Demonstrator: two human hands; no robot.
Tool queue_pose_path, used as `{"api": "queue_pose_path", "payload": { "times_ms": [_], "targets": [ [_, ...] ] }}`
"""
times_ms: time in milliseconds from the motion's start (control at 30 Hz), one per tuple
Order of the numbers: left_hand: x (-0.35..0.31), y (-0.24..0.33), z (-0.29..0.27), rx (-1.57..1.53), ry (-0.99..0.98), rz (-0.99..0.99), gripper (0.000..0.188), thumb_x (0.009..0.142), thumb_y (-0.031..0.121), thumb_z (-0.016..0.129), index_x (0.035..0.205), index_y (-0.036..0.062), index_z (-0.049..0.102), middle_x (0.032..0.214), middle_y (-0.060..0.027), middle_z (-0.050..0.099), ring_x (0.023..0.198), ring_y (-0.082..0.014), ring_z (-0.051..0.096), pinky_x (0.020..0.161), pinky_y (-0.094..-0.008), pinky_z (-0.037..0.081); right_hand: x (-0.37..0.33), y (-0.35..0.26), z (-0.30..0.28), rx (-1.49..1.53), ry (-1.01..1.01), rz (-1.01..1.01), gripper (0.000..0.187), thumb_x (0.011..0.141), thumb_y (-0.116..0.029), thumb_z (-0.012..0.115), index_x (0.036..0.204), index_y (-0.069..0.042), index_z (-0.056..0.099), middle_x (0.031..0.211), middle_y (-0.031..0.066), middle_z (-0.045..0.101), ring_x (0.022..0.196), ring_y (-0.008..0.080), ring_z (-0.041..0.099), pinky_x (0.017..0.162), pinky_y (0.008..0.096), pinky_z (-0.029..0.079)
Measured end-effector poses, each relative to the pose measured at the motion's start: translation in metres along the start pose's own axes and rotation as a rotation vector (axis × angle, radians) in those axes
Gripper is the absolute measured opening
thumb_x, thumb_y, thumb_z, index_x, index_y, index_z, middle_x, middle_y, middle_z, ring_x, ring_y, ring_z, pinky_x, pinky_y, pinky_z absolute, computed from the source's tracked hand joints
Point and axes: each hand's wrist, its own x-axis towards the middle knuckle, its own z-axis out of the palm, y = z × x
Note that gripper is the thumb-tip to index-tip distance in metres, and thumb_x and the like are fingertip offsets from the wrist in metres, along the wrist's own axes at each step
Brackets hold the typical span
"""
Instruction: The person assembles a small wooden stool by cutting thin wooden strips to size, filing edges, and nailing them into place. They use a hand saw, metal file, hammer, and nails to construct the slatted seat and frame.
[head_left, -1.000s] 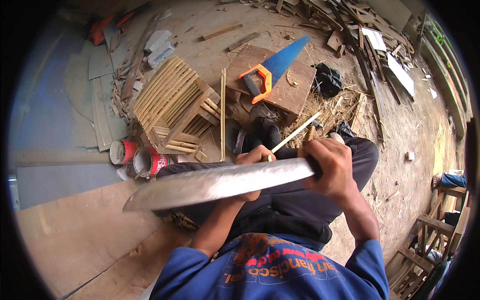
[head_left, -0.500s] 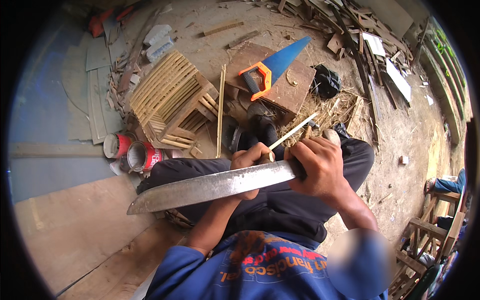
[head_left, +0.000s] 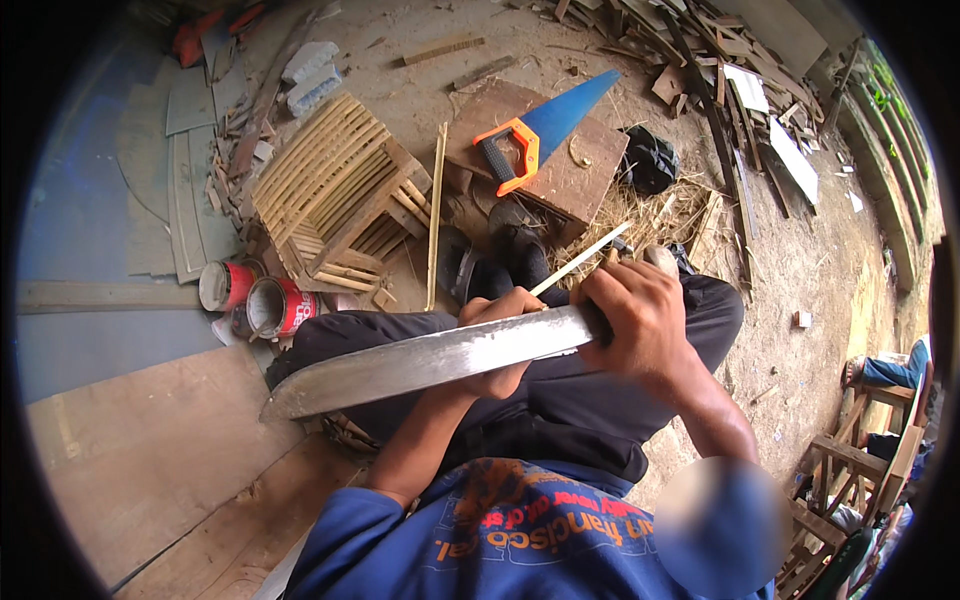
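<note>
Since half a second ago, the broad metal blade has shifted slightly forward, covering more of the left grip. The right grip is clamped around the blade's handle; the blade extends leftward from it. The left grip, partly hidden, is closed on a thin pale strip that slants forward and right. Beyond both grips, an orange-handled saw lies on a low brown counter.

Machete blade barring the way over the left thigh, slatted wooden frame and red paint cans blocking forward left, handsaw lying across the low wooden stool ahead, open concrete floor beyond the right knee
</note>
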Motion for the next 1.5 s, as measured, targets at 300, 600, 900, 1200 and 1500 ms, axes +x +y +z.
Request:
{"api": "queue_pose_path", "payload": {
  "times_ms": [300,600,900,1200,1500],
  "targets": [
    [0.000,0.018,-0.001,-0.326,0.016,-0.199,0.016,0.098,0.016,0.060,0.090,0.0027,0.057,0.060,0.0027,0.044,0.050,-0.0051,0.040,0.048,-0.0240,0.032,-0.008,0.068,0.032,0.093,0.039,0.545,0.015,0.078,-0.017,0.071,0.083,-0.003,0.069,0.069,0.0184,0.067,0.064,0.0360,0.069,0.062,0.0442,0.054],
    [-0.007,0.009,-0.016,-0.291,0.186,-0.313,0.014,0.100,0.013,0.058,0.100,-0.0001,0.062,0.067,0.0029,0.049,0.060,-0.0024,0.040,0.054,-0.0215,0.032,-0.009,0.047,0.052,0.227,-0.028,0.610,0.016,0.077,-0.013,0.068,0.085,0.001,0.069,0.068,0.0211,0.066,0.066,0.0370,0.069,0.064,0.0403,0.053],
    [-0.010,0.004,-0.051,-0.276,0.361,-0.269,0.026,0.100,0.012,0.060,0.120,-0.0013,0.068,0.091,-0.0014,0.054,0.074,-0.0053,0.044,0.065,-0.0220,0.036,0.022,-0.016,0.042,0.475,-0.060,0.606,0.023,0.092,-0.016,0.068,0.080,0.004,0.063,0.057,0.0107,0.053,0.059,0.0079,0.044,0.053,0.0315,0.041],
    [-0.033,0.006,-0.076,-0.395,0.646,-0.161,0.020,0.097,0.005,0.065,0.113,-0.0056,0.064,0.111,-0.0122,0.068,0.099,-0.0136,0.064,0.084,-0.0267,0.050,0.074,-0.082,0.042,0.329,-0.039,-0.033,0.053,0.068,-0.002,0.071,0.119,-0.006,0.062,0.087,0.0128,0.069,0.072,0.0280,0.070,0.061,0.0366,0.053],
    [-0.050,0.027,-0.122,-0.466,0.967,-0.200,0.024,0.091,-0.003,0.068,0.115,-0.0059,0.067,0.092,-0.0015,0.068,0.075,-0.0025,0.057,0.067,-0.0191,0.044,0.131,-0.130,0.085,-0.006,-0.131,-0.433,0.088,0.064,-0.008,0.072,0.148,-0.024,0.051,0.075,0.0021,0.053,0.061,0.0210,0.061,0.056,0.0360,0.053]
  ]
}}
